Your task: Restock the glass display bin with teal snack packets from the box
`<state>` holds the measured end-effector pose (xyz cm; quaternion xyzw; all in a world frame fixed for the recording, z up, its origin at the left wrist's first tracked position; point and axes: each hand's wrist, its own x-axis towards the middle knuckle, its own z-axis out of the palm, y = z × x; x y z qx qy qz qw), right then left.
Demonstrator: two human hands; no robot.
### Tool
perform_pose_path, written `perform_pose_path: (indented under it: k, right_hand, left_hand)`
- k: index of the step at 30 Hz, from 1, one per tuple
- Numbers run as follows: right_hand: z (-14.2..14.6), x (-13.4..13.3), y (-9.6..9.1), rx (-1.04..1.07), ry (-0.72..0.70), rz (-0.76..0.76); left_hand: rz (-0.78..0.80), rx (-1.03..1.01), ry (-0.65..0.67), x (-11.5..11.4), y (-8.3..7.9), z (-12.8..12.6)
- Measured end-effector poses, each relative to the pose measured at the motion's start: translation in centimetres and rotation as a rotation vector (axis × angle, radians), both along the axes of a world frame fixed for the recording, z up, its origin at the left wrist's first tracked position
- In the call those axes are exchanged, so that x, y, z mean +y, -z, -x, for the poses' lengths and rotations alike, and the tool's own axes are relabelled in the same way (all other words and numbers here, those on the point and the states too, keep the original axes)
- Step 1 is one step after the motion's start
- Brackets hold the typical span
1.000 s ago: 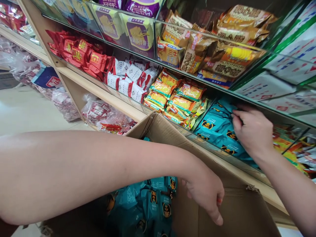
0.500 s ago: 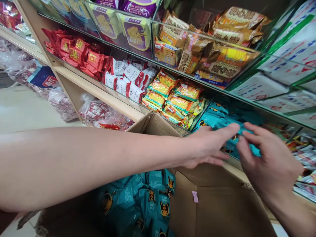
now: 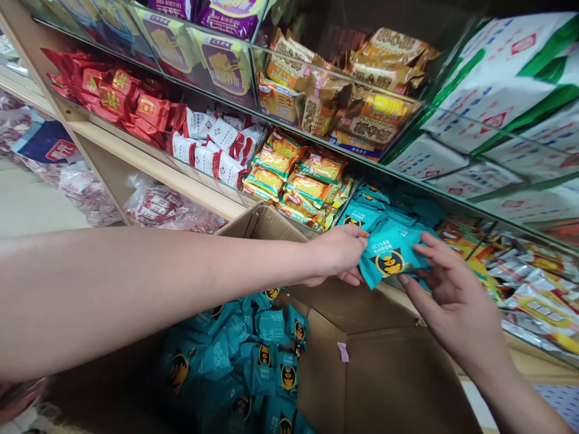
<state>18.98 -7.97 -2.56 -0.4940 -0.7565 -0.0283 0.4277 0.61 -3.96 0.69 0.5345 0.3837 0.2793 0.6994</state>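
A teal snack packet (image 3: 384,253) with a black and orange round emblem is held up at the front of a shelf bin. My left hand (image 3: 339,250) reaches across and pinches the packet's left end. My right hand (image 3: 456,289) has its thumb at the packet's lower right edge and its fingertips on the right end, so both hands are closed on it. Behind it lie more teal packets (image 3: 368,196) in the bin. Below my left arm, an open cardboard box (image 3: 384,374) contains many loose teal packets (image 3: 271,325).
Clear panels divide the shelf. Yellow-orange packets (image 3: 310,184), white-and-red packets (image 3: 212,157) and red packets (image 3: 113,90) sit to the left. Brown biscuit packs (image 3: 335,99) and white-green packages (image 3: 493,114) are above. Mixed packets (image 3: 538,295) lie right. Bagged goods (image 3: 158,205) rest beneath the shelf.
The teal packet has come into clear view, emblem facing me, between my hands. My left hand now pinches its left end, and my right hand has shifted slightly left. The view has turned right.
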Motion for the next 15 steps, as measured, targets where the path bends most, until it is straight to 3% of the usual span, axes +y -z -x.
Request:
perform_pose_path:
  k: [4,10,15]
  right_hand:
    - [-0.4,0.2,0.6,-0.089,0.014,-0.035]
    - [0.1,2.3,0.5,0.175,0.014,-0.046]
    - [0.9,5.3,-1.0,0.279,0.15,-0.132]
  left_hand:
    - [-0.046,0.044,-0.025,0.0,0.1,0.0]
    - [-0.005,-0.122,-0.079,-0.1,-0.8,0.0]
    - [-0.024,-0.081,-0.091,0.0,-1.3,0.1]
